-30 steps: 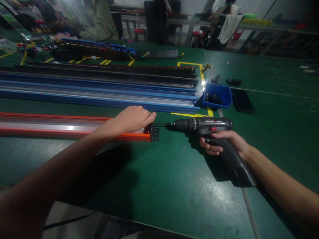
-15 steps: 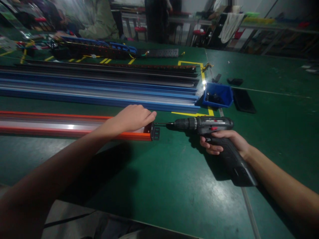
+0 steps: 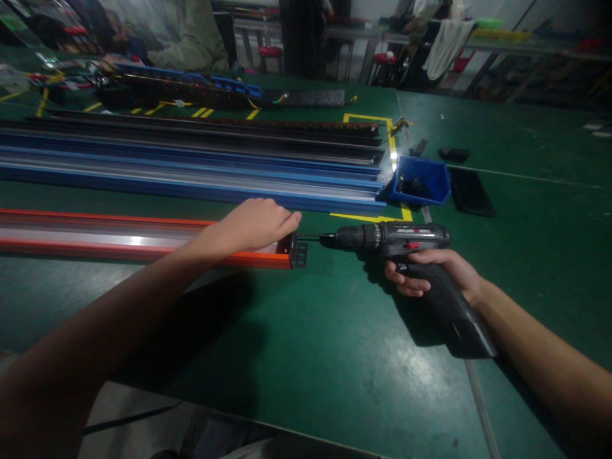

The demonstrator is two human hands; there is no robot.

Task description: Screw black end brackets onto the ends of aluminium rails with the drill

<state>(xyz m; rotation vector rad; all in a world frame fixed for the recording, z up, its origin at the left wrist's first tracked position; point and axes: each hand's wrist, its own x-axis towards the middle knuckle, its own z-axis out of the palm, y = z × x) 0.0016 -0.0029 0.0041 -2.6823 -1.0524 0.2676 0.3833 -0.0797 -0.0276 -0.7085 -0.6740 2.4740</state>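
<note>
My right hand (image 3: 425,271) is wrapped round the grip of a black cordless drill (image 3: 415,239), held level and pointing left. Its long thin bit (image 3: 308,236) reaches the black end cap (image 3: 293,250) on an orange aluminium profile (image 3: 262,260). My left hand (image 3: 261,223) lies over the profile close to that end, gripping it with the thumb toward the cap; the other fingertips are hidden behind it. A slotted black tab (image 3: 301,255) sticks out from the cap. The screw, if any, at the bit tip is too small to see.
Blue profiles (image 3: 239,191) and black profiles (image 3: 229,131) lie in parallel beyond the orange one. A blue bin (image 3: 423,182) with small black parts stands by a black flat piece (image 3: 472,192). Power strips (image 3: 191,86) and wires lie farther back, near a person's sleeve (image 3: 191,48).
Both hands, the drill and the orange profile keep practically the same positions relative to each other. The view has shifted very slightly.
</note>
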